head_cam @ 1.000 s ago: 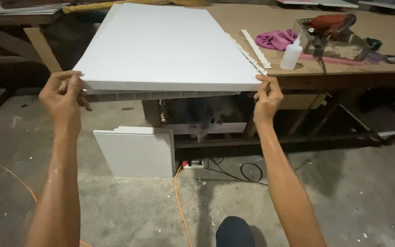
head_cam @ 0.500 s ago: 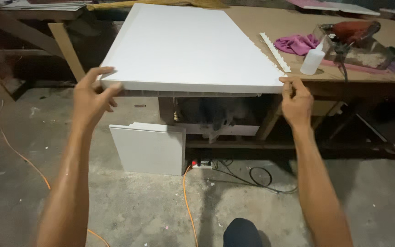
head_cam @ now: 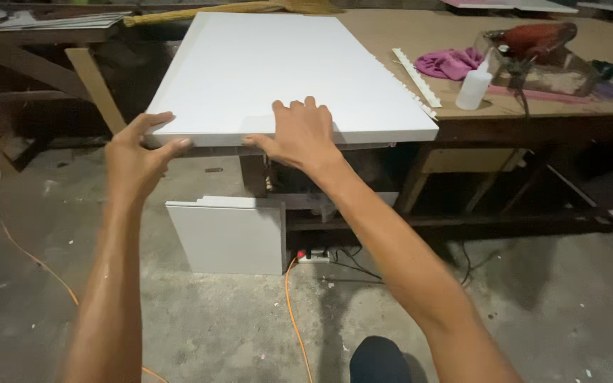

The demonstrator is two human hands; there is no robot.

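The left hand (head_cam: 136,152) sits left of centre in the frame, its thumb on top of the near left corner of a white panel (head_cam: 285,67) and its fingers curled around the edge below, so it is clamped on that corner. The right hand (head_cam: 299,135) lies near the middle of the frame, palm down and fingers spread flat on the panel's top face just inside the near edge; it presses on the board rather than closing around it.

The white panel is a flat rectangle whose long axis runs from the near edge, by the hands, away toward the top of the frame. It reaches up and away from both hands, with its near edge overhanging the front of a brown workbench (head_cam: 533,92) that fills the upper right.

Just right of the panel a thin notched white strip (head_cam: 413,76) lies on the bench, then a white squeeze bottle (head_cam: 475,86), a pink cloth (head_cam: 452,62) and a reddish power tool (head_cam: 530,39) toward the upper right corner.

Below the panel a smaller white board (head_cam: 225,237) stands on the concrete floor (head_cam: 548,312), and an orange cable (head_cam: 298,319) runs down the lower middle of the frame.
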